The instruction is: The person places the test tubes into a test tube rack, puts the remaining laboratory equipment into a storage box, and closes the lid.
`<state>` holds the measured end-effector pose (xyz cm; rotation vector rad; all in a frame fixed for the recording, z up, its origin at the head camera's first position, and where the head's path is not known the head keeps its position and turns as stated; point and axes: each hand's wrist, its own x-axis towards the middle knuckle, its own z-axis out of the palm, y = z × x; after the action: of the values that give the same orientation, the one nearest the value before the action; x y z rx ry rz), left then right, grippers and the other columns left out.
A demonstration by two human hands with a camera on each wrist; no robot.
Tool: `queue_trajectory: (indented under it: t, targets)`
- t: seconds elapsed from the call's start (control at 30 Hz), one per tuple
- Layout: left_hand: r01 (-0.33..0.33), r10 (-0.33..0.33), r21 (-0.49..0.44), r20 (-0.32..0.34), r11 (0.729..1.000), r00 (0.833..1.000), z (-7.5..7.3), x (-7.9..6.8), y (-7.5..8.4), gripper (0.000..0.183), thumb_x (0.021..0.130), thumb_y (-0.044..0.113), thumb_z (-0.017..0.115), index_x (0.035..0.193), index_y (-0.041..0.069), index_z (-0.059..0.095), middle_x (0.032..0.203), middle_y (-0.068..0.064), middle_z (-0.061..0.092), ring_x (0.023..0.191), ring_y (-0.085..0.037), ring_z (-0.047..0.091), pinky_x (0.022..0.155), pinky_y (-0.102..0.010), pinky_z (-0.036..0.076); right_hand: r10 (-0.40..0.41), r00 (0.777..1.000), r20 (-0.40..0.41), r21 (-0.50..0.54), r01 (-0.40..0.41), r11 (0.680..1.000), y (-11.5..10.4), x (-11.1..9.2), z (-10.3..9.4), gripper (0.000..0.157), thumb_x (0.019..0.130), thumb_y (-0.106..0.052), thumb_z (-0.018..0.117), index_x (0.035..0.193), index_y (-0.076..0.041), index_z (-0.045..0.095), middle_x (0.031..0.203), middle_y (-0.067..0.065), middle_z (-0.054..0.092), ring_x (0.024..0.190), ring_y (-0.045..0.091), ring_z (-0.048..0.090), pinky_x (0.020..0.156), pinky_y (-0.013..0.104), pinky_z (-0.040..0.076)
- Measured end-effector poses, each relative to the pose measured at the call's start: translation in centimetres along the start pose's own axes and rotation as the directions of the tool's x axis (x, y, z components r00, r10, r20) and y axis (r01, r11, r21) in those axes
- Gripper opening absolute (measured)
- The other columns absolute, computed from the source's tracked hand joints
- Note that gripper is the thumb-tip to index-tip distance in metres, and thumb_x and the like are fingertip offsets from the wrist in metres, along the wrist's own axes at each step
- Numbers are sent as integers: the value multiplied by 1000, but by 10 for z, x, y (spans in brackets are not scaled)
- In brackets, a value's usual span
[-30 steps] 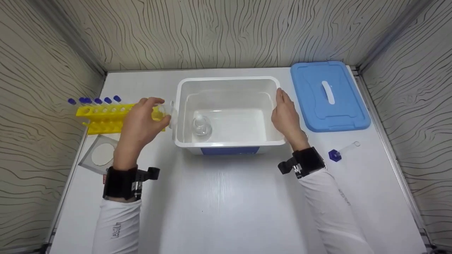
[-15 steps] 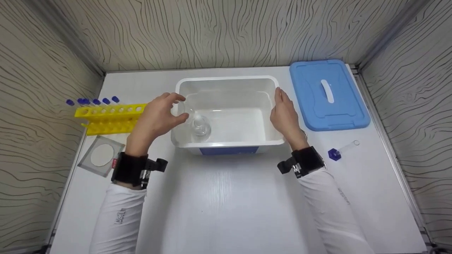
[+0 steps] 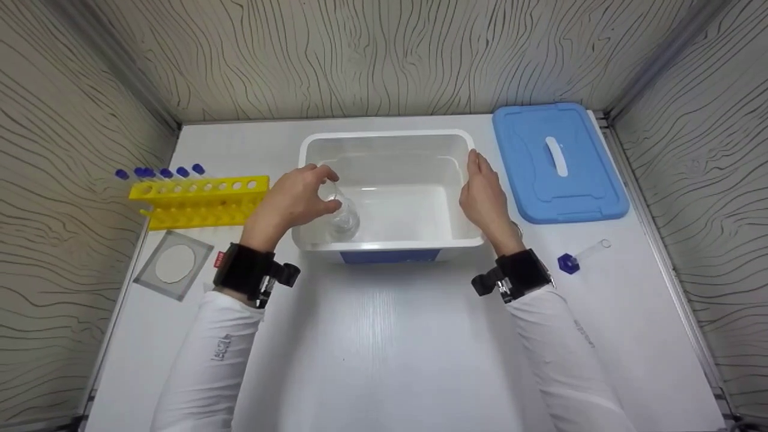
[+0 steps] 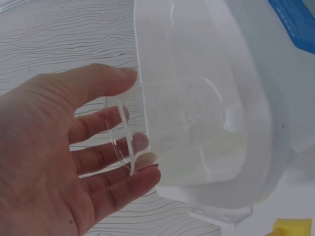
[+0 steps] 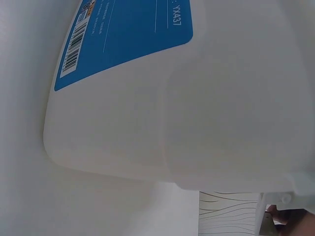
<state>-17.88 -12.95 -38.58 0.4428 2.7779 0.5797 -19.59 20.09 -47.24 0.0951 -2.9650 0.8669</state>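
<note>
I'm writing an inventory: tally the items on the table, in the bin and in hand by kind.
White bin: 1
Blue lid: 1
Yellow rack: 1
Racked blue-capped tubes: 6
Clear flask in the bin: 1
Clear dish in the left hand: 1
Lying cylinder with blue base: 1
Grey square with white disc: 1
Total: 13

White table [image 3: 384, 342] under white tub [image 3: 390, 246], blue lid [image 3: 579, 183], yellow rack [image 3: 198, 195], grey-and-white square [image 3: 174, 264], clear tube [image 3: 591, 251]
</note>
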Motion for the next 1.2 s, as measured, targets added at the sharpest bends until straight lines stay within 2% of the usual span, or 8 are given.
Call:
queue_trajectory:
  t: [0.27, 0.5, 0.8, 1.03, 1.2]
  targets:
    - [-7, 1, 75, 83, 997, 997, 9, 8, 1, 51, 86, 31, 70, 129, 6, 60, 127, -17, 65, 111, -35, 62, 101, -48, 50, 4, 1000, 1, -9, -4, 1000, 1, -1, -1, 59, 97, 1, 35, 153, 10, 20, 156, 33, 29, 140, 50, 37, 114, 60, 36]
    - [23, -35, 77, 149, 997, 988, 14, 13, 0, 51, 87, 30, 71, 130, 6, 60, 127, -18, 65, 110, -34, 61, 102, -47, 50, 5, 1000, 9, -6, -5, 1000, 2, 0, 0, 60, 97, 1, 35, 154, 10, 19, 157, 33, 28, 142, 49, 35, 116, 59, 34]
    - [-33, -2, 159, 215, 987, 977, 23, 20, 1, 49, 85, 27, 71, 127, 3, 61, 125, -18, 66, 113, -35, 61, 104, -46, 48, 5, 1000, 6, 13, -5, 1000, 2, 1, 1, 60, 96, 4, 34, 153, 12, 19, 156, 35, 27, 142, 51, 34, 115, 61, 34]
    - [-26, -29, 216, 251, 976, 968, 31, 22, 1, 49, 83, 27, 72, 125, 5, 62, 120, -17, 68, 111, -36, 64, 100, -48, 51, 0, 1000, 2, -2, 0, 1000, 1, 1, 1, 59, 96, 4, 33, 153, 12, 19, 156, 34, 27, 144, 49, 32, 119, 60, 28]
    - [-35, -41, 242, 303, 970, 952, 38, 23, 1, 48, 82, 25, 74, 125, 6, 63, 119, -14, 70, 109, -33, 64, 99, -47, 52, 7, 1000, 3, -4, -7, 1000, 0, 1, 1, 59, 96, 3, 33, 153, 11, 19, 156, 34, 27, 145, 48, 32, 120, 60, 27]
